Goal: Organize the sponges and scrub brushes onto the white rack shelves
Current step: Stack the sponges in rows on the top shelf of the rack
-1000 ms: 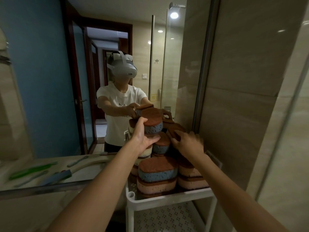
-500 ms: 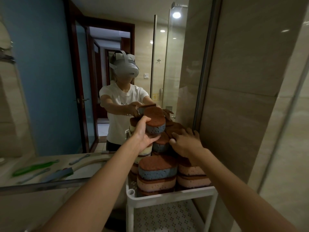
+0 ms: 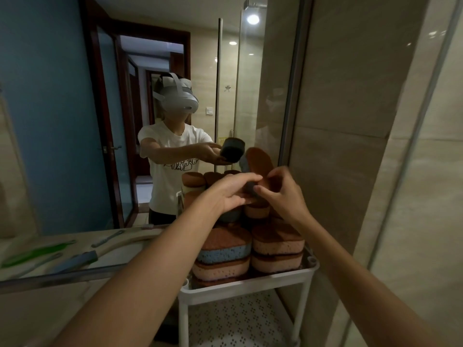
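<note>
- Pinching the lower end of a brown-topped blue sponge [image 3: 260, 162] in the right grip [image 3: 283, 196], fingers and thumb curled round it.
- Closing the left grip [image 3: 229, 194] on the same end from the other side, fingers over it, thumb beneath.
- Held tilted, brown face toward the camera, just above the sponge stacks [image 3: 276, 249] on the top shelf of the white rack [image 3: 250, 284].
- Below, a perforated lower shelf [image 3: 238, 319].
- At left, a green scrub brush [image 3: 37, 251] and a blue-handled brush [image 3: 75, 260] lying on the tabletop [image 3: 82, 236], well apart from the rack.
</note>
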Available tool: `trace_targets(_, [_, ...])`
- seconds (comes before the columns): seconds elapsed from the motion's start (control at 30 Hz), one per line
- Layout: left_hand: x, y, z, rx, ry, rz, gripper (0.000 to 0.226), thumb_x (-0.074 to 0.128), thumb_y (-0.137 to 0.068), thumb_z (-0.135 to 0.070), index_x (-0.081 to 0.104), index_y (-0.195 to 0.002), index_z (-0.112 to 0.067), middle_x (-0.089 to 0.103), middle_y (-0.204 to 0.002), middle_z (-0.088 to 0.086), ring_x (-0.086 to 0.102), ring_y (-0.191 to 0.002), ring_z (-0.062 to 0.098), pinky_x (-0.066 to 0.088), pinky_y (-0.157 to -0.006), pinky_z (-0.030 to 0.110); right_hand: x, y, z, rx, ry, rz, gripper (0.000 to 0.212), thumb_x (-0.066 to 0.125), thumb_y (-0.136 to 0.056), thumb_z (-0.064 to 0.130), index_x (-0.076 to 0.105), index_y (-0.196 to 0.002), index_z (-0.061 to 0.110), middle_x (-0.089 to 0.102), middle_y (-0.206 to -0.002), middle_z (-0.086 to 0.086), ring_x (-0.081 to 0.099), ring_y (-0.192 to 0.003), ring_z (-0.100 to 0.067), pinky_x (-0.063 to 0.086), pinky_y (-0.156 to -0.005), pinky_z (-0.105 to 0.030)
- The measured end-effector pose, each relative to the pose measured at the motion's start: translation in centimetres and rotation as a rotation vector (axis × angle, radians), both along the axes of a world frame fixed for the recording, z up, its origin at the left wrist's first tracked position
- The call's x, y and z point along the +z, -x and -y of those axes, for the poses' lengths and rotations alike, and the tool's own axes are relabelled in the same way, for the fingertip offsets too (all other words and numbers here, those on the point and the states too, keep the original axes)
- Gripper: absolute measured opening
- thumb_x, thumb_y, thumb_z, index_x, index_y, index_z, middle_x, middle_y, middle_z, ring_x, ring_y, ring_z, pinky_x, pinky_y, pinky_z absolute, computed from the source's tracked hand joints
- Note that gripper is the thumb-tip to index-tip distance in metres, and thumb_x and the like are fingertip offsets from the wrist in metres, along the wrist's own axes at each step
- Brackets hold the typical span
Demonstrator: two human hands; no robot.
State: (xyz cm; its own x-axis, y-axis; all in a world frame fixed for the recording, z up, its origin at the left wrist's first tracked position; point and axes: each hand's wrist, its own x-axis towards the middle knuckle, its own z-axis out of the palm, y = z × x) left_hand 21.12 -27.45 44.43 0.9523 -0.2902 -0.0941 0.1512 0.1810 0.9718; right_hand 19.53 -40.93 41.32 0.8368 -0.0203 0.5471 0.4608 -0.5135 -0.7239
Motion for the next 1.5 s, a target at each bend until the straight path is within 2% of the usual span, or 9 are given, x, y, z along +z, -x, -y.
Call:
trace_targets(0.1, [-0.2,-1.1,0.3,0.100,-0.163,0.185,0.027,0.056,-0.092,-0.027,0.060,-0.110,-0.008,0.065,-0.100,0.010,0.061,-0.105,0.024,0.050,-0.092,0.034,-0.2,-0.6,1.4,-0.127,-0.094,-0.028,0.039,0.060,-0.088,0.022,0.044,-0.124,0.018,0.050,-0.110,0.004,0.050,-0.097,-0.009,0.041,-0.066,-0.011])
trace_targets(0.17, [-0.5,-1.5,0.2,0.221,-0.549,0.462,0.030,0.047,-0.094,-0.034,0.061,-0.104,-0.009,0.064,-0.096,0.008,0.060,-0.099,0.024,0.049,-0.082,0.034,-0.8,-1.3,2.4,-0.189,-0.104,-0.091,0.047,0.056,-0.090,0.024,0.040,-0.134,0.025,0.049,-0.127,0.000,0.049,-0.111,-0.016,0.042,-0.082,-0.025])
trace_targets(0.23, [-1.4,-2.1,0.2,0.189,-1.021,0.695,0.044,0.037,-0.097,-0.038,0.051,-0.129,-0.011,0.055,-0.129,0.014,0.049,-0.123,0.029,0.041,-0.101,0.041,-1.5,-2.2,3.3,-0.272,0.002,-0.153,0.048,0.053,-0.091,0.026,0.040,-0.137,0.029,0.045,-0.141,-0.004,0.047,-0.123,-0.024,0.043,-0.095,-0.034])
trace_targets(0.33, [-3.4,-2.7,0.0,-0.049,-1.466,0.701,0.058,0.021,-0.099,-0.047,0.012,-0.150,-0.023,0.004,-0.160,0.006,0.002,-0.148,0.023,0.004,-0.118,0.049,-2.2,-3.1,3.7,-0.314,0.155,-0.221,0.046,0.049,-0.093,0.028,0.042,-0.138,0.030,0.042,-0.145,-0.007,0.047,-0.126,-0.027,0.042,-0.098,-0.033])
trace_targets(0.4, [-4.4,-3.0,-0.3,-0.134,-1.552,0.623,0.059,0.015,-0.098,-0.051,0.006,-0.151,-0.026,-0.002,-0.161,0.003,-0.002,-0.148,0.023,0.000,-0.117,0.051,-2.7,-3.5,3.7,-0.312,0.236,-0.244,0.045,0.047,-0.093,0.028,0.042,-0.138,0.033,0.040,-0.147,-0.007,0.047,-0.126,-0.028,0.042,-0.098,-0.033])
trace_targets(0.83, [-4.8,-3.1,-0.7,-0.130,-1.568,0.609,0.062,0.015,-0.097,-0.053,0.009,-0.151,-0.023,0.003,-0.161,0.005,0.005,-0.148,0.024,0.005,-0.119,0.049,-2.7,-4.8,2.9,-0.265,0.660,-0.466,0.047,0.041,-0.095,0.037,0.034,-0.141,0.036,0.031,-0.152,-0.006,0.039,-0.131,-0.030,0.040,-0.106,-0.040])
trace_targets(1.17, [-4.5,-3.5,-0.5,-0.162,-1.568,0.585,0.062,0.014,-0.097,-0.053,0.009,-0.151,-0.022,0.002,-0.160,0.006,0.003,-0.148,0.024,0.004,-0.119,0.048,-1.5,-2.8,1.9,-0.308,0.897,-0.515,0.054,0.032,-0.097,0.042,0.017,-0.147,0.033,0.015,-0.158,-0.003,0.014,-0.144,-0.028,0.014,-0.119,-0.046])
trace_targets(1.37, [-2.9,-2.4,-0.7,-0.005,-1.249,0.678,0.057,0.024,-0.099,-0.042,0.021,-0.149,-0.015,0.019,-0.158,0.008,0.015,-0.147,0.023,0.011,-0.120,0.044,-0.8,0.1,-0.1,-0.236,0.525,-0.119,0.032,0.042,-0.093,0.014,0.055,-0.121,0.005,0.058,-0.121,-0.015,0.054,-0.110,-0.030,0.044,-0.092,-0.034])
trace_targets(1.5, [-0.9,1.7,-2.8,0.336,-0.967,0.797,0.043,0.037,-0.098,-0.025,0.041,-0.138,-0.010,0.041,-0.144,0.010,0.038,-0.134,0.026,0.032,-0.110,0.037,-0.9,2.7,-4.0,-0.167,0.334,0.089,0.027,0.047,-0.091,0.008,0.063,-0.112,0.006,0.059,-0.113,-0.007,0.058,-0.101,-0.021,0.040,-0.077,-0.022])
